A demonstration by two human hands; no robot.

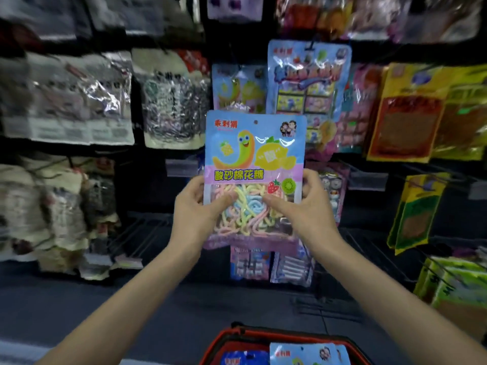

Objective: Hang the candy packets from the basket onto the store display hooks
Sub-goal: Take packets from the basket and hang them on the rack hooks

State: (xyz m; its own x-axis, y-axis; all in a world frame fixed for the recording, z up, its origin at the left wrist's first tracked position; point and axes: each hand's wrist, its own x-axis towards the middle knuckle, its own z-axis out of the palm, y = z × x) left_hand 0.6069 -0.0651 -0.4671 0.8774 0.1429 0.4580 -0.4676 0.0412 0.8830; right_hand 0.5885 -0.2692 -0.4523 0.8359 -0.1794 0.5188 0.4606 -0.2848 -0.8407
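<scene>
At the middle of the view, in front of the store rack, a candy packet [255, 164] is held upright with its printed face toward the camera. It is gripped at its lower half by both hands: the left hand [195, 209] is closed on the left edge and the right hand [309, 209] on the right edge. Each thumb is pressed on the clear window over the pastel candy ropes, and the fingers [313, 180] are curled round behind the packet. A small hang hole [255, 122] is seen at the packet's top, free of any hook. Just behind and above it, a matching packet [237, 88] is hung on the rack, and beside that a larger blue packet [308, 83] is hung a little higher. Silver and pale bags [79, 96] are ranged on the left of the rack, yellow packets [405, 111] on the right. Dark wire hooks [143, 233] are seen low on the rack, left of the hands. Below the forearms, at the bottom edge of the view, the red rim of the basket [263, 332] is visible, and more blue packets [308, 353] are lying inside it.
</scene>
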